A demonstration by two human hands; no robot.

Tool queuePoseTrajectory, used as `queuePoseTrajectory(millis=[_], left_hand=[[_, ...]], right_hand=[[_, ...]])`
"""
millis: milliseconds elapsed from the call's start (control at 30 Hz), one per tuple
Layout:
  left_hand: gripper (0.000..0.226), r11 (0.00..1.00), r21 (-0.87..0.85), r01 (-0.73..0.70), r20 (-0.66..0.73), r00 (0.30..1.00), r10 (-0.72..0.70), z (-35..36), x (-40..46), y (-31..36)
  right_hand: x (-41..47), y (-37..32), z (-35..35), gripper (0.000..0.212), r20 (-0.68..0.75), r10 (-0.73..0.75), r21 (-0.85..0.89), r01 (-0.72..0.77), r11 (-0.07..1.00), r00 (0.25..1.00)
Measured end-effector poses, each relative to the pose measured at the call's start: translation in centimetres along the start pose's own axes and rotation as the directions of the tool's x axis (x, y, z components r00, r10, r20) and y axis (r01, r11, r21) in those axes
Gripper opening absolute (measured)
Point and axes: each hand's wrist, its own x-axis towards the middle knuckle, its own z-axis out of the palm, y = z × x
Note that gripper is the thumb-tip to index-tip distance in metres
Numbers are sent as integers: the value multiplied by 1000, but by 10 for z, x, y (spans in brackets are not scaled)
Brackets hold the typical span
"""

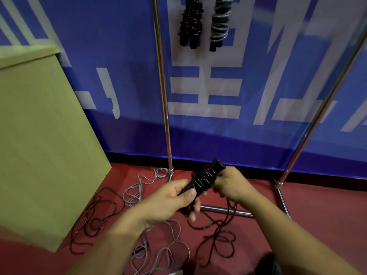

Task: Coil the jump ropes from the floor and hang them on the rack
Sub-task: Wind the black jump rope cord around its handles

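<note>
Rack – shiny chromed metal; box at 9 o'clock – matt cardboard; black rope – glossy plastic.

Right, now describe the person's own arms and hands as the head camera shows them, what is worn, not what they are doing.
Both forearms are bare right down to the bottom edge of the frame: no sleeves or cuffs are visible. The left hand and the right hand wear no gloves. No watch, bracelet or ring shows on either wrist or on the visible fingers. The left thumbnail is short and unpainted.

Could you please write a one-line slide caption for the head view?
Both hands, left hand and right hand, wind a black jump rope around its handles; two coiled ropes hang above.
</note>
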Motion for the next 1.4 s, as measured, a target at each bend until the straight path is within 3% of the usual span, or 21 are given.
queuePoseTrajectory(millis=[100,200,333,467,567,700,800,867,900,1000,1200,1267,1333,1400], left_hand=[[32,996,-85,-12,-200,980,-5,0,4,3],[26,998,-60,-1,-398,917,-23,-7,9,0],[23,962,211,171,-603,798,-10,-24,13,-19],[16,802,453,390,-714,697,64,-27,16,-24],[16,756,479,446,-765,634,110,-23,21,-23],[12,832,383,402,-791,608,71,-33,28,-29],[30,963,30,267,-861,496,-111,-45,29,-32],[32,951,-280,131,-842,442,-309,-50,28,-30],[32,929,-356,97,-825,434,-361,-51,27,-30],[34,917,-395,52,-832,404,-381,-54,26,-30],[31,937,-346,-46,-888,340,-311,-58,26,-30],[33,948,-307,-83,-927,250,-279,-71,22,-34],[35,942,-316,-114,-942,151,-298,-87,13,-39],[35,944,-328,-46,-941,108,-322,-99,2,-48]], right_hand=[[-3,0,8,27,114,30,179,-50,982,993],[-7,-1,7,21,297,84,273,-169,947,951],[-16,-5,7,2,461,121,343,-302,889,879],[-20,-10,14,23,519,70,335,-277,900,852],[-20,-14,17,30,519,49,310,-241,920,853],[-22,-12,14,20,519,90,248,-250,936,850],[-23,-9,12,12,495,48,251,-195,948,868],[-22,-9,12,15,436,35,300,-182,937,899],[-21,-10,11,16,410,47,331,-197,923,911],[-20,-14,8,13,367,94,352,-231,907,925],[-15,-10,-4,36,330,194,162,-258,952,924],[-13,0,-16,36,315,195,-127,-162,979,929],[-8,14,-27,21,223,196,-507,-58,860,955],[-4,25,-36,15,25,134,-544,-99,833,991]])
